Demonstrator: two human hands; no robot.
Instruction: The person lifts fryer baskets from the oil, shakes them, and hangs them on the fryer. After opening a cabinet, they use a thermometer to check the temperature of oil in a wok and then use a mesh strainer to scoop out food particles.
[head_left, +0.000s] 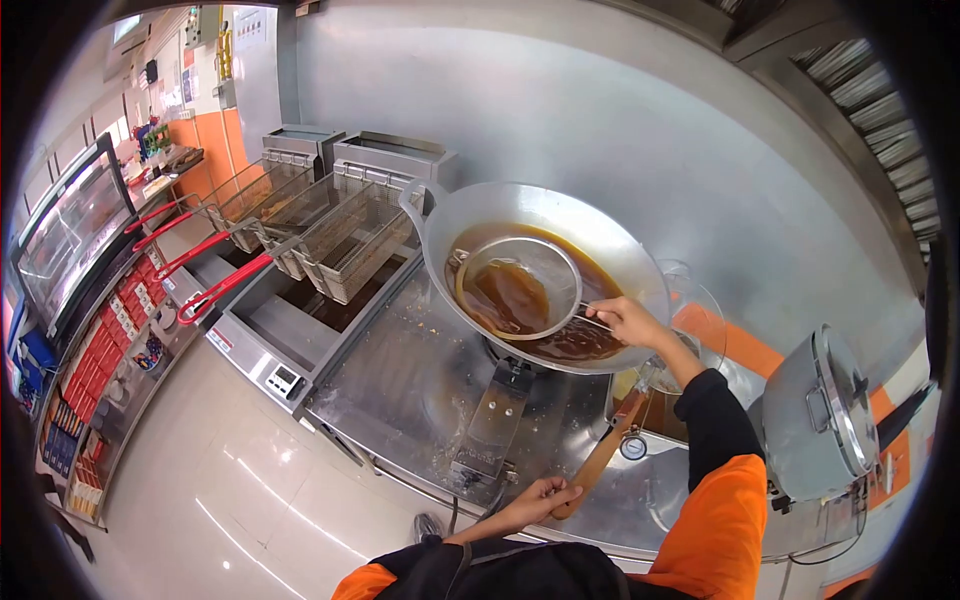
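A large metal wok (560, 205) with brown liquid in it sits on a burner on the steel counter. My right hand (628, 322) is closed round the handle of a round mesh strainer (515, 288), whose bowl lies in the liquid at the wok's left half. Nearer to me, my left hand (548, 497) is closed beside the lower end of a long wooden handle (600, 462); its fingers press against it. That handle slants up to the right, toward the wok's right edge. A round dial thermometer (633, 445) is just right of the handle.
Fryer baskets (350, 240) with red handles hang over a deep fryer (290, 345) on the left. A lidded metal pot (815, 420) stands on the right. Clear round containers (700, 325) are behind the wok's right edge. Stocked shelves (115, 345) stand at far left.
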